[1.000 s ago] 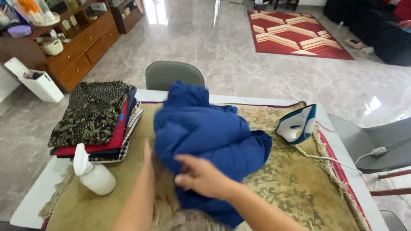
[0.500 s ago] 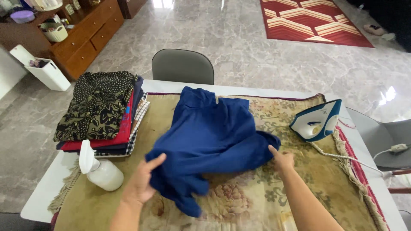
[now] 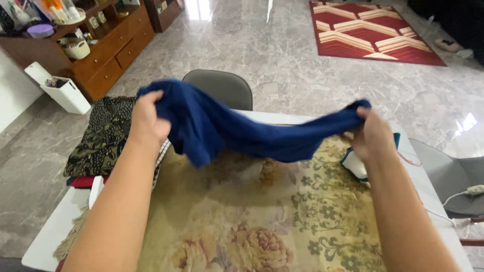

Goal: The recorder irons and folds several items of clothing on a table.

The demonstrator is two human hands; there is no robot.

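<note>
Both hands are gripping the blue garment [image 3: 252, 133], left hand [image 3: 147, 118] and right hand [image 3: 370, 136] each closed on one end, its length stretching straight between them above the table [image 3: 45, 236]

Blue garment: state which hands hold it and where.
Both hands hold the blue garment lifted above the table: left hand grips its left end, right hand its right end.

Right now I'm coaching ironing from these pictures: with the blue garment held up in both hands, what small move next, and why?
Probably lower it flat onto the floral mat. The left hand and right hand hold the blue garment stretched in the air, sagging and bunched, with bare mat below it.
</note>
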